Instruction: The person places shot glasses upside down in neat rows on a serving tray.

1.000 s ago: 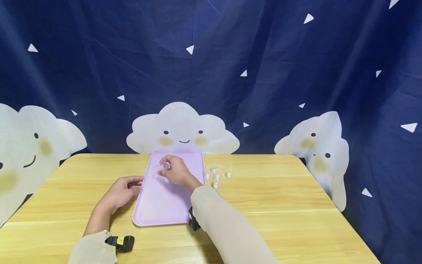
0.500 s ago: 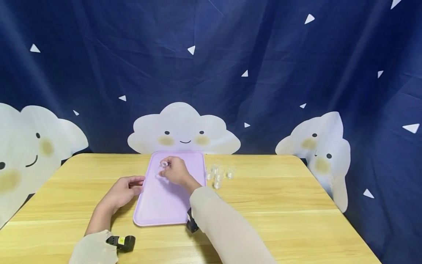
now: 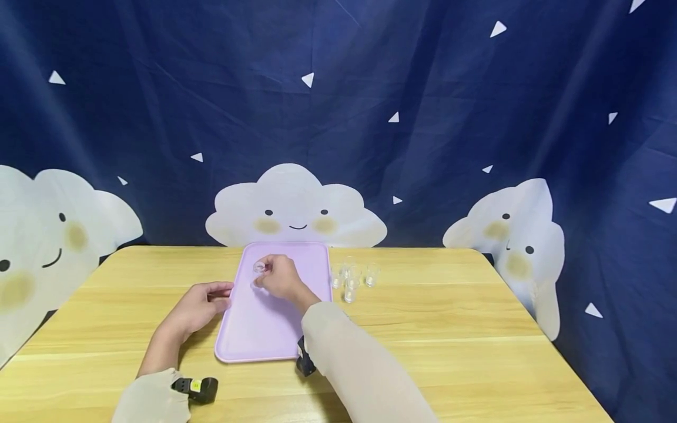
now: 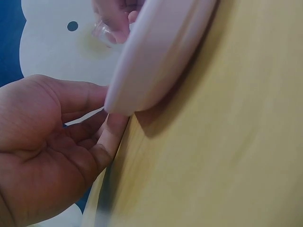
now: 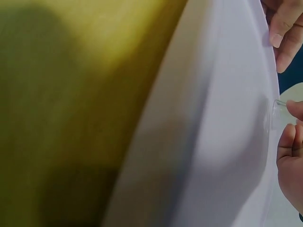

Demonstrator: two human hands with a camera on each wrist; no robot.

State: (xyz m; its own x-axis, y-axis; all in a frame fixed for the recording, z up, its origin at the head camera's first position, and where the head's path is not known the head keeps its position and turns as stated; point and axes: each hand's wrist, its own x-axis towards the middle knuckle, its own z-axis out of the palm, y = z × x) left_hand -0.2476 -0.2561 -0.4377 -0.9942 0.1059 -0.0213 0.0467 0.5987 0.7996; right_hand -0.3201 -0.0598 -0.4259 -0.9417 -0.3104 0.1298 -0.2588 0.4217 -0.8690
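Observation:
My right hand (image 3: 281,276) is over the far left part of a pale purple tray (image 3: 270,335). Thumb and fingers pinch a small clear glass (image 3: 258,267), whose round end faces up towards the head camera. In the right wrist view the glass (image 5: 277,113) shows just beyond the fingertips, close to the tray surface. My left hand (image 3: 197,306) lies at the tray's left edge. Its fingertips touch the outside of the rim, as the left wrist view shows, with the lower fingers (image 4: 113,132) close to the tabletop.
Several small clear glasses (image 3: 350,291) stand grouped on the wooden table (image 3: 449,329), just right of the tray's far right edge. A dark blue curtain (image 3: 338,106) with printed clouds hangs behind the table's far edge.
My right hand has turned the glass from lying sideways to nearly upright, moving a little left and down. The left hand and the tray have kept their places.

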